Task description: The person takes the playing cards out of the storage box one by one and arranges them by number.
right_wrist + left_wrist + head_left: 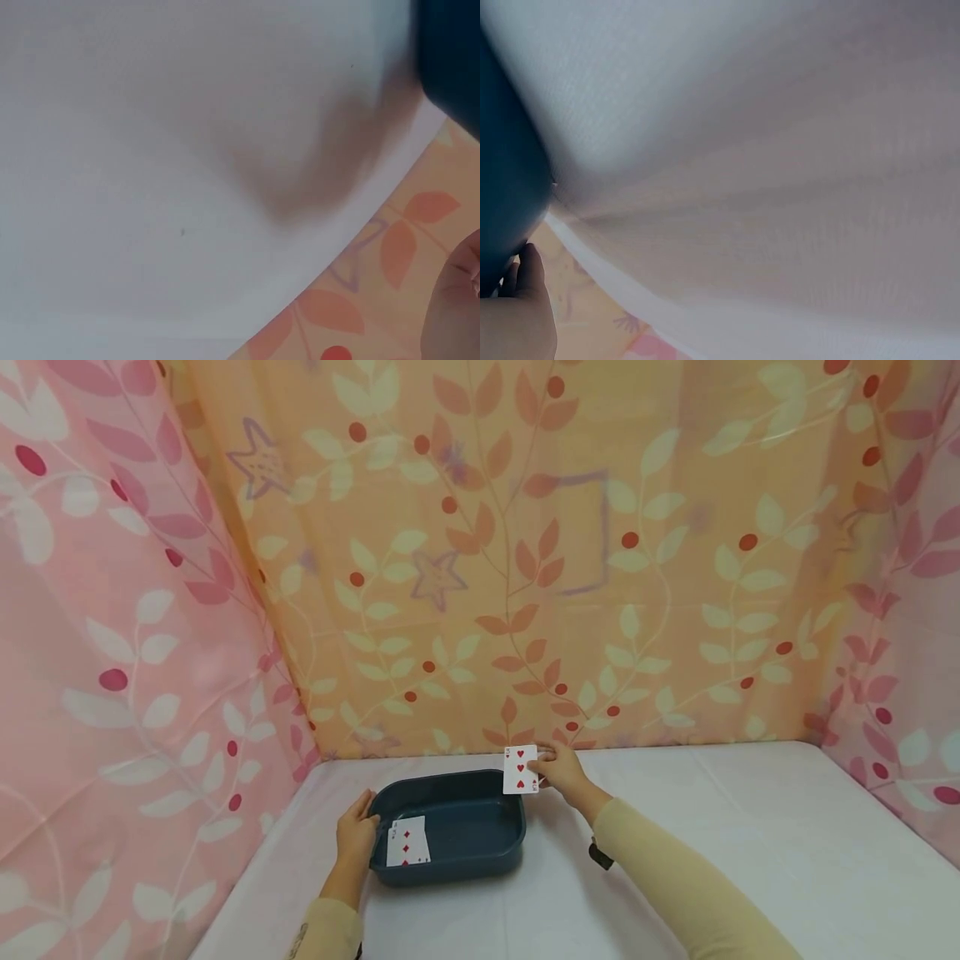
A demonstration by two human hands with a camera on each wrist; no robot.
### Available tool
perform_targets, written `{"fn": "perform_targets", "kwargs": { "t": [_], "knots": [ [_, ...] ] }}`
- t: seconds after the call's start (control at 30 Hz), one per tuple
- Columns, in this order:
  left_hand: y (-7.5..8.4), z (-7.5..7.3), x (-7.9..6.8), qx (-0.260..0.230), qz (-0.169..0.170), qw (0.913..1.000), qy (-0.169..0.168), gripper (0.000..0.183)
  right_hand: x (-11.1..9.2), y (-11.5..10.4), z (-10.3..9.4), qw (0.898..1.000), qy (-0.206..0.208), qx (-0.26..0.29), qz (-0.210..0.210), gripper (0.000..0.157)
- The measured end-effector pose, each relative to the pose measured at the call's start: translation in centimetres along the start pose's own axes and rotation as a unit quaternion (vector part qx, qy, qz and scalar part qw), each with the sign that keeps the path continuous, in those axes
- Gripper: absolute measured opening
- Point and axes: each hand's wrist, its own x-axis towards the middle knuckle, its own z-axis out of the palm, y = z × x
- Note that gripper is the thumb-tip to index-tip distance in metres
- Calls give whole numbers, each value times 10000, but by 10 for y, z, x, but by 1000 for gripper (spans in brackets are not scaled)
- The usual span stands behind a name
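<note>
A dark blue rectangular plastic tub (465, 872) stands on the white-covered table. My left hand (356, 833) grips its left rim, thumb at the edge and fingers along the outer wall; in the left wrist view, that hand (519, 322) shows against the blue side. Inside the tub, at its left end, lie overlapping playing cards, a three of diamonds (407, 843) face up on top. Over the far right corner, my right hand (561, 772) pinches a three of hearts card (517, 777), thumb on its face and fingers behind. The right wrist view catches only part of this hand (454, 315).
The white table cover (720, 843) spreads out on both sides of the tub. Behind the table hangs an orange leaf-patterned curtain (487, 652), with pink patterned curtains (150, 793) at the left and right sides.
</note>
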Motion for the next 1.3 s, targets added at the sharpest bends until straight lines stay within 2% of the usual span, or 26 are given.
{"fn": "perform_targets", "kwargs": {
  "t": [0.4, 0.57, 0.8, 0.93, 0.97, 1.0, 1.17, 1.2, 1.3],
  "knots": [
    [2, 0, -3, 125, -118, 9998, 31, 54, 9, 15, -13, 9982, 377, -270, 384, 47],
    [1, -1, -2, 151, -85, 9998, 25, 54, 12, 26, -18, 9967, 493, -452, 452, 50],
    [1, 0, -2, 154, -95, 9998, 64, 54, 17, 40, -23, 9923, 504, -1059, 397, 50],
    [1, 0, -2, 204, -114, 9997, 65, 54, 21, 49, -21, 9917, 501, -932, 729, 47],
    [1, 1, -2, 198, -117, 9997, 58, 54, 33, 71, -23, 9952, 484, -679, 510, 46],
    [1, 1, -2, 187, -117, 9997, 53, 54, 36, 74, -23, 9949, 505, -641, 597, 45],
    [1, 1, -2, 91, -43, 9999, 42, 54, 30, 71, -25, 9927, 537, -650, 859, 41],
    [1, 1, -2, 78, -27, 10000, 44, 54, 19, 51, -23, 9875, 563, -847, 1202, 42],
    [2, 1, -3, 82, -8, 10000, 37, 54, 22, 50, -24, 9852, 637, -888, 1319, 40]
  ]
}}
